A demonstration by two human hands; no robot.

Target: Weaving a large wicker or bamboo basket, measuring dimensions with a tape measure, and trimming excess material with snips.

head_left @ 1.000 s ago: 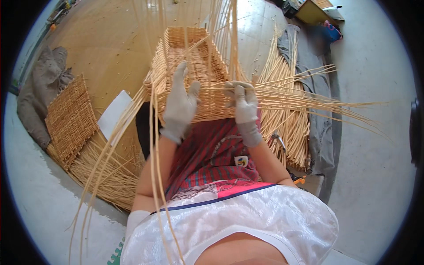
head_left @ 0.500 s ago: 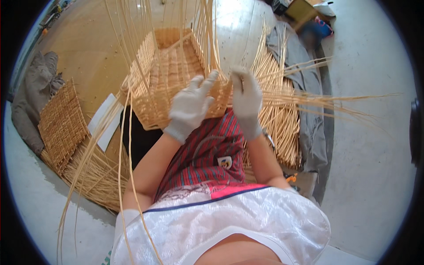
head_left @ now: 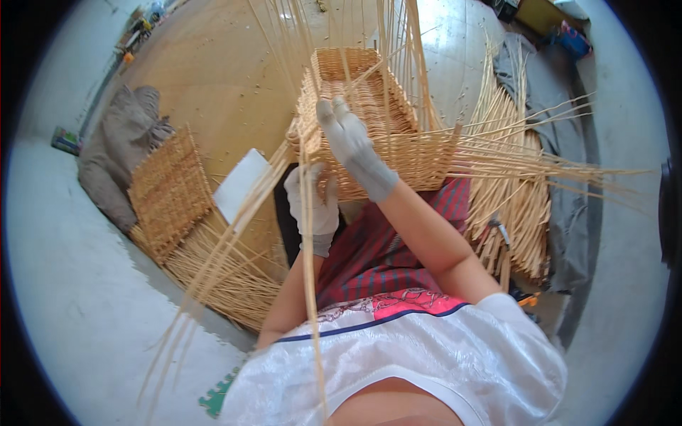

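Note:
A pale wicker basket (head_left: 393,160) rests over my lap, long loose strands rising from its rim and fanning out to both sides. My gloved left hand (head_left: 312,202) is at its lower front left corner, fingers curled against the weave behind hanging strands (head_left: 307,273). My gloved right hand (head_left: 344,138) reaches across the front to the upper left corner, fingers pressed together among the strands. What its fingertips hold is hidden.
A woven panel (head_left: 167,199) lies on grey cloth (head_left: 117,167) at left, beside cane strips (head_left: 220,273) and a white sheet (head_left: 238,184). A bundle of cane (head_left: 515,220), dark grey cloth (head_left: 568,248) and a metal tool (head_left: 503,233) lie at right.
My right hand has moved leftward from the basket's right front to its upper left corner. My left hand has dropped to the lower left. The basket appears farther right in view.

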